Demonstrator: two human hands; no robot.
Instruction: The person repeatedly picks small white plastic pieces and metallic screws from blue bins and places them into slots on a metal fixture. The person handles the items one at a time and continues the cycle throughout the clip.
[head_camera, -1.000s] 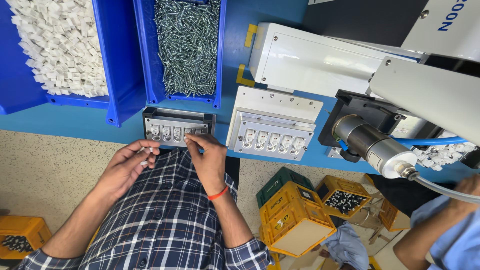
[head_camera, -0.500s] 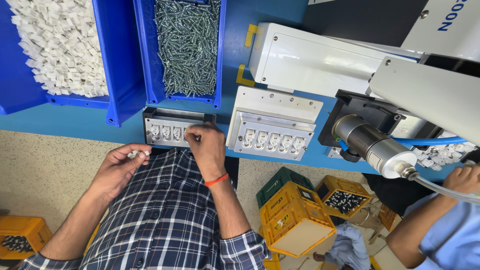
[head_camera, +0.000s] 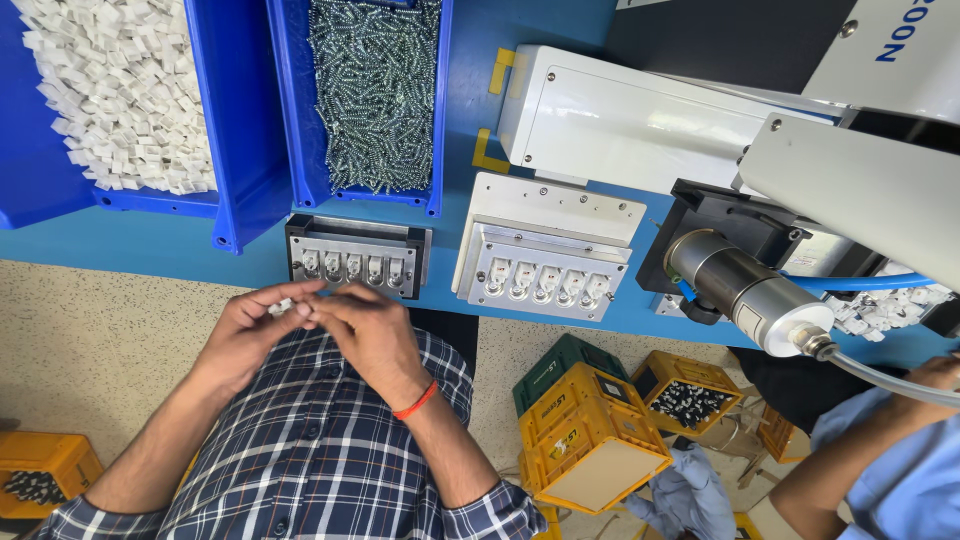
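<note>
Hands meet at worktop (head_camera: 120, 245) edge: our right hand (head_camera: 372, 335) has pulled back from the grey fixture (head_camera: 356, 256) w/ its five white parts, joining the left hand (head_camera: 245, 330), fingers pinched on a small white piece (head_camera: 281, 306). Right-hand fingers curled; grip unclear. Bins: white blocks (head_camera: 120, 95), screws (head_camera: 375, 90).

A blue worktop (head_camera: 120, 245) runs across the upper half, evenly and brightly lit. Below it lies a speckled beige floor (head_camera: 90, 350). Yellow plastic crates (head_camera: 590, 440) and a green one (head_camera: 565, 355) stand on that floor at lower right, another yellow crate (head_camera: 40, 475) at lower left.
</note>
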